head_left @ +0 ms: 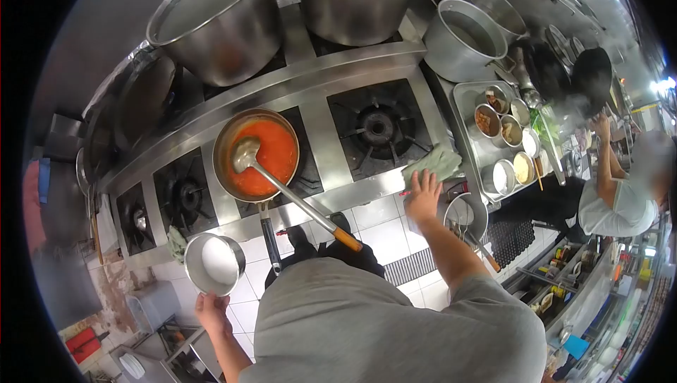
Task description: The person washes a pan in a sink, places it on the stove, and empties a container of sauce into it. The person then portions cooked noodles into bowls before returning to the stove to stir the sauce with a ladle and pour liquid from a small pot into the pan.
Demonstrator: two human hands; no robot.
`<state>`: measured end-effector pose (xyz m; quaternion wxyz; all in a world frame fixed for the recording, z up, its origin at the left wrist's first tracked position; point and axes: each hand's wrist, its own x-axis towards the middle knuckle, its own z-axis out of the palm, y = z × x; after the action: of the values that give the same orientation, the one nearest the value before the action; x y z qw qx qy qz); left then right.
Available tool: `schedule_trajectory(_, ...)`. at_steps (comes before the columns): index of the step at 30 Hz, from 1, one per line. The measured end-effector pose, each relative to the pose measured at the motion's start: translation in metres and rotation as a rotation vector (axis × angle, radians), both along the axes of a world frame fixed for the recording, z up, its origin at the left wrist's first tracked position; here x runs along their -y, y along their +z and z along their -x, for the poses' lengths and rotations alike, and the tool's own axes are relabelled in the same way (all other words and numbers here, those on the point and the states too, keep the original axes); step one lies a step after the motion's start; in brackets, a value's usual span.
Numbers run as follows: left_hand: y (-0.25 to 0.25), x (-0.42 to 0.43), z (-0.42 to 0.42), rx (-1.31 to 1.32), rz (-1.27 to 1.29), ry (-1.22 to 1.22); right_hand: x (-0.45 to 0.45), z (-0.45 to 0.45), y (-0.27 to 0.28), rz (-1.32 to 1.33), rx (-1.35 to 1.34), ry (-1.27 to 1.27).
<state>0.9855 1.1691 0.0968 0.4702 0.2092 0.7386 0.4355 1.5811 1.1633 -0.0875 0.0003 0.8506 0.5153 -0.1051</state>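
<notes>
My left hand (214, 310) grips the rim of a metal container (237, 262) with white powder or grains (216, 262) inside, held in front of the stove. My right hand (423, 196) has its fingers stretched out and slightly apart, with the fingertips at the near edge of a grey-green cloth (438, 161). That cloth lies bunched on the stove's front right corner. On a burner between my hands sits a frying pan (219, 164) of orange-red sauce (271, 144). A ladle (296, 201) rests in the sauce, its wooden-ended handle sticking out over the front edge.
Two large stockpots (218, 37) stand behind the burners. A tray (474, 94) at the right carries several small containers of ingredients. Below my right hand is a metal pot (474, 215) with utensils. A co-worker (613, 203) stands at the far right. A bare burner (377, 128) lies right of the pan.
</notes>
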Motion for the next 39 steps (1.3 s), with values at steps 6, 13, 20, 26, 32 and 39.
schedule_trajectory(6,-0.009,0.014,0.002,0.044,-0.023,0.093,-0.023,0.088,0.017,0.141,-0.130,0.608)
schedule_trajectory(13,0.003,0.015,-0.009,0.006,0.019,0.157,-0.102,0.121,0.011,-0.020,-0.209,0.971)
schedule_trajectory(20,0.012,0.038,-0.009,-0.006,0.003,0.255,-0.244,0.123,0.007,-0.089,-0.102,0.914)
schedule_trajectory(26,0.023,0.051,-0.023,-0.039,0.027,0.353,-0.359,0.109,0.017,-0.034,-0.140,0.883)
schedule_trajectory(32,0.017,0.062,-0.018,-0.022,0.015,0.341,-0.372,0.079,0.011,-0.135,-0.181,0.898)
schedule_trajectory(39,0.031,0.040,-0.020,-0.019,-0.012,0.383,-0.369,-0.079,-0.026,-0.121,0.040,0.795)
